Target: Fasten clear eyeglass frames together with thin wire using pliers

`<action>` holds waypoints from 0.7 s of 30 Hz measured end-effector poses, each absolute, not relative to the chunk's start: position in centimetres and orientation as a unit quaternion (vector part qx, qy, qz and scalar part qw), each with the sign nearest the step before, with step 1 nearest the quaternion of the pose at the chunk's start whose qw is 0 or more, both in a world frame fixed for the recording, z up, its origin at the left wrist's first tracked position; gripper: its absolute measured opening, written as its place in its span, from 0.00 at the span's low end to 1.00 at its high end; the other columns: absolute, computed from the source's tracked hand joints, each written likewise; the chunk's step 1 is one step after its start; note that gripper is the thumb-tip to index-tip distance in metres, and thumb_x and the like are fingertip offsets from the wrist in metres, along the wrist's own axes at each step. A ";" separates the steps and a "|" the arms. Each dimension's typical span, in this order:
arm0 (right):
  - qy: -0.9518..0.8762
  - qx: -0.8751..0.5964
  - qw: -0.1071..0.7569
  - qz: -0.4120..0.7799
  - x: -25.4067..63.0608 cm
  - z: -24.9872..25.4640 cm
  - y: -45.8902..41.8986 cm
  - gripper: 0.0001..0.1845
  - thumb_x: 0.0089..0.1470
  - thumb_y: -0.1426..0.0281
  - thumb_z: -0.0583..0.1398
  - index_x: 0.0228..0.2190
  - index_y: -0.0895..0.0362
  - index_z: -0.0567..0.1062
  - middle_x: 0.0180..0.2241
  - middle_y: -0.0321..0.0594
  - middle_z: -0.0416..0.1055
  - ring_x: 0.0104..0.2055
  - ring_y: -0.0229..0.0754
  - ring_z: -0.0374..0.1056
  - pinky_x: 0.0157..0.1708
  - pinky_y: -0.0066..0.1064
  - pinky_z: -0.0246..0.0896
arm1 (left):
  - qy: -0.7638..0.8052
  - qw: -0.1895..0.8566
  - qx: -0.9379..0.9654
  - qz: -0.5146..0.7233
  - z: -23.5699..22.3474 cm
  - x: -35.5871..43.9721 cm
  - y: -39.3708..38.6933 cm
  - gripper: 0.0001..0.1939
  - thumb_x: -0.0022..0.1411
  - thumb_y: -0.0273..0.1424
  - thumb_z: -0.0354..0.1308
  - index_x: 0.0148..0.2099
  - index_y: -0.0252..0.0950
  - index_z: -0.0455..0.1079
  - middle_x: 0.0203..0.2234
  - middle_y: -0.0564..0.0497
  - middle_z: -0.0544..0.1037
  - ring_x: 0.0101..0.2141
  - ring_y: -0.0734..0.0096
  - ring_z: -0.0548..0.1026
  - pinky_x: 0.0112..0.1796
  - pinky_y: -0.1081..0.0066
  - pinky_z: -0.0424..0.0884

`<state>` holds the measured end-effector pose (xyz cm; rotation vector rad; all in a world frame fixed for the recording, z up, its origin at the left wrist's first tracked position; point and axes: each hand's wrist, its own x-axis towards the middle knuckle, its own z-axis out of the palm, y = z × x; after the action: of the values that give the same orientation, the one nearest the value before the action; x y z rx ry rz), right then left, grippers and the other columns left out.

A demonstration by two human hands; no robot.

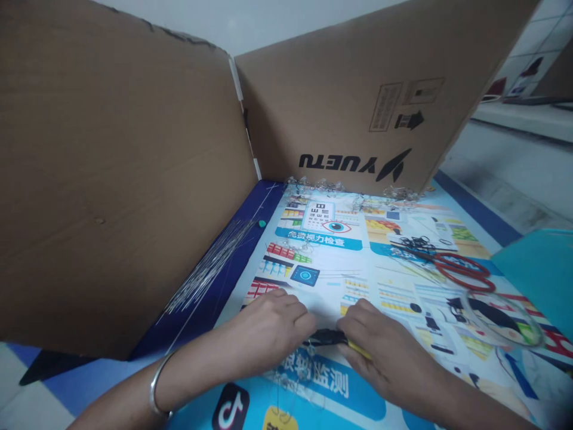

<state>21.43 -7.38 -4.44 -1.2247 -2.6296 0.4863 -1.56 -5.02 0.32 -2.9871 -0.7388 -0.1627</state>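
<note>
My right hand (378,343) is wrapped around the yellow handle of a pair of pliers (326,338), whose dark jaws point left. The closed fingers of my left hand (280,322) meet the tip of the jaws; what they pinch is hidden behind them. A small clear bead-like piece (311,350) shows just below the jaws, too small to make out fully. Closer to me, thin wire pieces with clear beads (293,385) lie on the printed sheet (326,295).
Cardboard panels (134,167) stand along the left and back. A bundle of straight wires (208,269) and a small green thing (262,224) lie left. To the right are red-handled scissors (465,272), black loops (416,243) and a round clear dish (535,334). Beaded pieces (322,184) line the back.
</note>
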 end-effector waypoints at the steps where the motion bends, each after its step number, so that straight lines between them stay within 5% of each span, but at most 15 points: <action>1: -0.889 -0.414 0.104 0.166 21.5 -4.5 -7.4 0.06 0.58 0.68 0.51 0.31 0.55 0.65 0.32 0.43 0.65 0.36 0.46 0.58 0.33 0.38 0.54 | -0.241 0.034 -0.968 -0.054 0.2 -1.6 -4.9 0.08 0.57 0.18 0.48 0.33 0.35 0.63 0.26 0.51 0.71 0.27 0.71 0.66 0.28 0.70 0.62; 21: -0.880 -0.358 0.213 0.227 22.8 -6.7 -6.5 0.08 0.60 0.66 0.52 0.37 0.56 0.67 0.34 0.43 0.65 0.37 0.44 0.60 0.36 0.38 0.56 | -0.230 0.031 -0.970 -0.075 -0.4 -1.8 -4.2 0.08 0.59 0.19 0.48 0.33 0.36 0.62 0.25 0.53 0.71 0.28 0.70 0.68 0.30 0.69 0.61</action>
<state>22.77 -6.46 -6.74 -0.9946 -2.4438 0.6308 -1.83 -4.21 -0.42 -2.9871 -0.7091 -0.2304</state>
